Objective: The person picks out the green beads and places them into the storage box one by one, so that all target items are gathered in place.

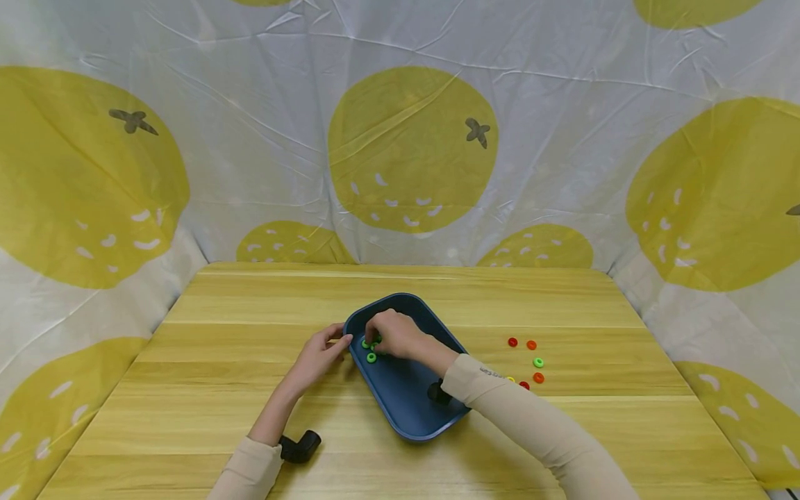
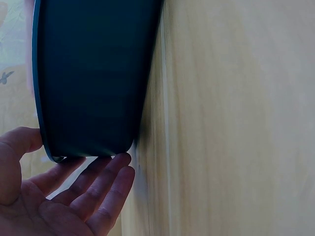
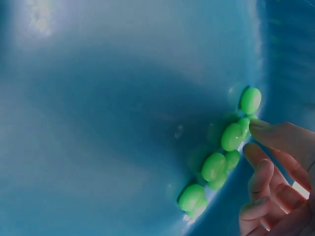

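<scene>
A dark blue tray (image 1: 412, 410) stands at an angle on the wooden table. My left hand (image 1: 323, 355) holds its far left corner, thumb at the rim and fingers against the outer wall (image 2: 93, 98). Inside the tray, my right hand (image 1: 396, 335) reaches down to several green rings (image 1: 371, 358) gathered along one wall. In the right wrist view, one fingertip touches a green ring (image 3: 244, 125) in the cluster. Another fingertip is close by, with a gap between the two, and the other fingers of my right hand (image 3: 280, 182) are bent.
Right of the tray, loose rings lie on the table (image 1: 600, 430): red (image 1: 512, 342), orange (image 1: 531, 345), green (image 1: 539, 362) and yellow, the yellow one partly hidden by my right sleeve (image 1: 519, 410). A patterned curtain (image 1: 412, 42) hangs behind and beside the table.
</scene>
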A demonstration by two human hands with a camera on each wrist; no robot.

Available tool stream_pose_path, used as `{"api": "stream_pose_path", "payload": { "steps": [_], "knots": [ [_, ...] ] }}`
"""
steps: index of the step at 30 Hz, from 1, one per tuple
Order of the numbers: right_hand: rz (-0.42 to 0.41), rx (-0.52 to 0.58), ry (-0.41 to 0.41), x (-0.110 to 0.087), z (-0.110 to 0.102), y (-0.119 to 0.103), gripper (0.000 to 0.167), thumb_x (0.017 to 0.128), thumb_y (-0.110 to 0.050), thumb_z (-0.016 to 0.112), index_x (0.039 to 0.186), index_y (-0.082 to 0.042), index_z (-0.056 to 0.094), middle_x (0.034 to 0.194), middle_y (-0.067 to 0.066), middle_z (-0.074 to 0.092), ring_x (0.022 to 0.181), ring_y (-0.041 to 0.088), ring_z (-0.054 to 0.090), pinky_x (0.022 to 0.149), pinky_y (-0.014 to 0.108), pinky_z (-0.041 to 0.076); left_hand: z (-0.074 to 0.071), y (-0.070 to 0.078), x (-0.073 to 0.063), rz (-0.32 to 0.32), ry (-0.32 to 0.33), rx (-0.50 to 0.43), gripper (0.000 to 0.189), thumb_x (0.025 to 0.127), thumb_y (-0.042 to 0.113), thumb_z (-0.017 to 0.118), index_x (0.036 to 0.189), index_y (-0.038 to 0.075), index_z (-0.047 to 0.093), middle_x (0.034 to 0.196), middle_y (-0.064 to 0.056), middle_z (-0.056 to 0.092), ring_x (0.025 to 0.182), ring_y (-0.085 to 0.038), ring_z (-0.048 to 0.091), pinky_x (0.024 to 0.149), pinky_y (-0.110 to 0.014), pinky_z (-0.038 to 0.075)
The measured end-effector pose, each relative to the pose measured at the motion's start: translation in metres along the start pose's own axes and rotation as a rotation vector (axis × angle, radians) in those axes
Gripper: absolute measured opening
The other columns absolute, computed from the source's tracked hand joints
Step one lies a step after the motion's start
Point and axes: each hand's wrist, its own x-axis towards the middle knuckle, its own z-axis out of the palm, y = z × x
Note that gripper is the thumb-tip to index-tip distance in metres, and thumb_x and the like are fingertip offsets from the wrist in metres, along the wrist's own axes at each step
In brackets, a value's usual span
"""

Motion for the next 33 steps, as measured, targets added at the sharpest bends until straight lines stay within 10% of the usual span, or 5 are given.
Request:
{"api": "stream_pose_path", "payload": {
  "steps": [23,33],
  "knots": [
    [0.029,0.572,0.122,-0.007,-0.018,0.013,0.015,0.081,-0.015,0.073,0.095,-0.009,0.074,0.090,0.006,0.073,0.080,0.016,0.067,0.067,0.018,0.049,-0.001,0.005,-0.003,0.010,-0.012,0.014,0.045,0.098,0.025,0.048,0.133,-0.004,0.047,0.123,-0.024,0.056,0.098,-0.024,0.063,0.081,-0.037,0.053],
    [0.128,0.746,0.102,-0.016,-0.029,0.019,0.022,0.082,-0.016,0.072,0.101,-0.005,0.072,0.092,0.011,0.072,0.086,0.041,0.060,0.075,0.050,0.052,0.000,0.003,-0.001,0.001,0.004,0.012,0.042,0.098,0.022,0.049,0.131,-0.004,0.048,0.121,-0.024,0.057,0.097,-0.025,0.063,0.081,-0.037,0.053]
  ]
}}
